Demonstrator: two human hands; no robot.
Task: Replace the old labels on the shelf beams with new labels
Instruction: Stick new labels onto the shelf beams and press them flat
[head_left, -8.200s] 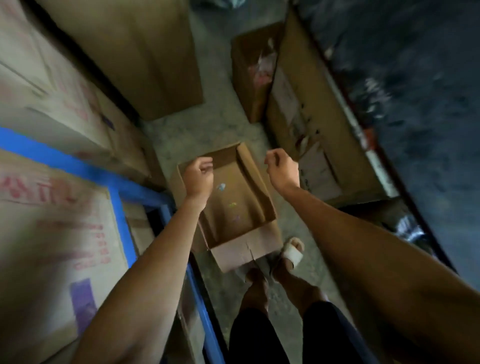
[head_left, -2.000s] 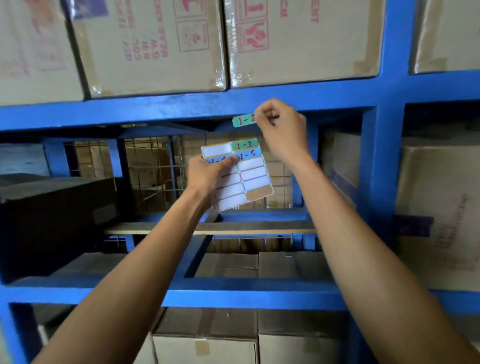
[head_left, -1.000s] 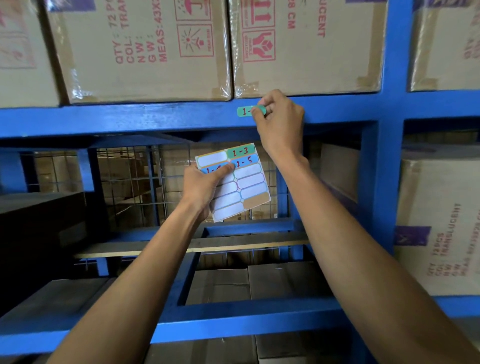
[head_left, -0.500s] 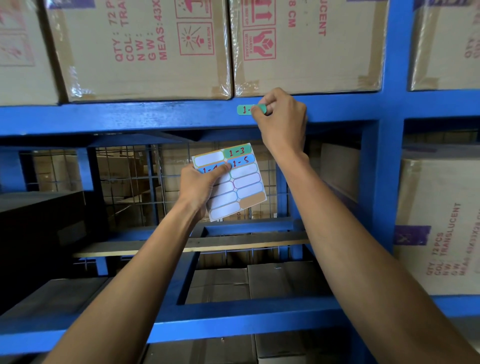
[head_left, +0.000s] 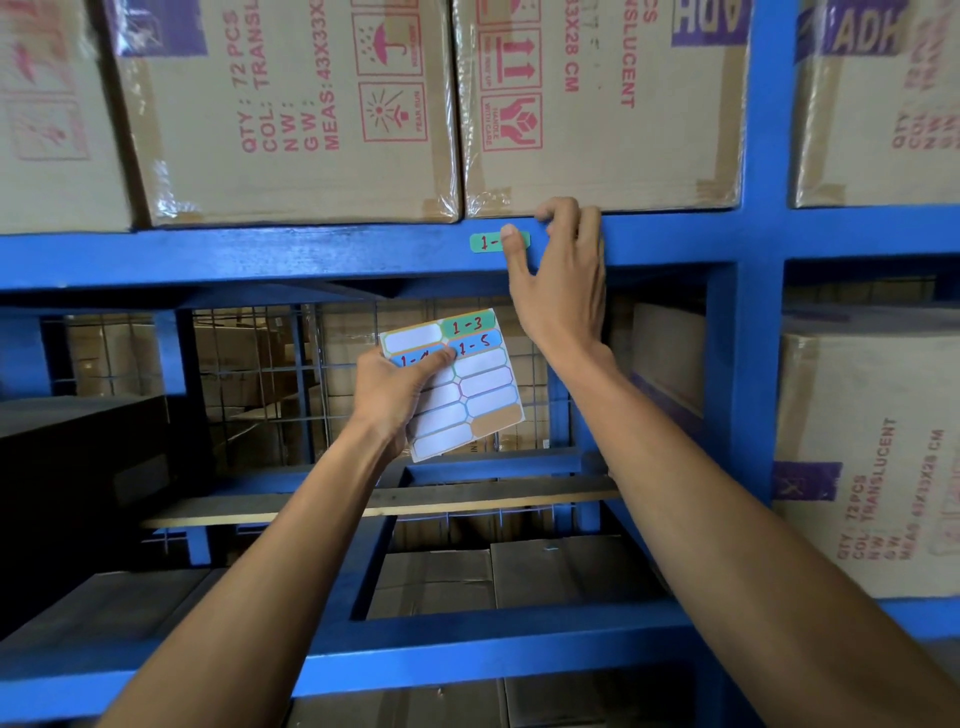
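Our right hand (head_left: 563, 280) open, thumb pressing green label (head_left: 488, 242) onto blue beam (head_left: 260, 254) at 12 o'clock | left hand (head_left: 397, 395) gripping sticker sheet (head_left: 467, 395)

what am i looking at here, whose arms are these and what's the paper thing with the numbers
There is no machine here. This is a single picture from a camera worn on a person's head, so you see their own two bare arms reaching forward, as they would see them.

They stand in front of a blue shelf rack loaded with cardboard boxes. The left hand holds a label sheet, a card of peel-off stickers. Most are blank; a few carry handwritten red numbers, such as 1-3 and 1-5.

The right hand is up at the blue shelf beam. Its thumb presses on a green label stuck to the front of the beam, while the fingers hook over the beam's top edge. The thumb covers part of that label's number, so only "1-" can be read.
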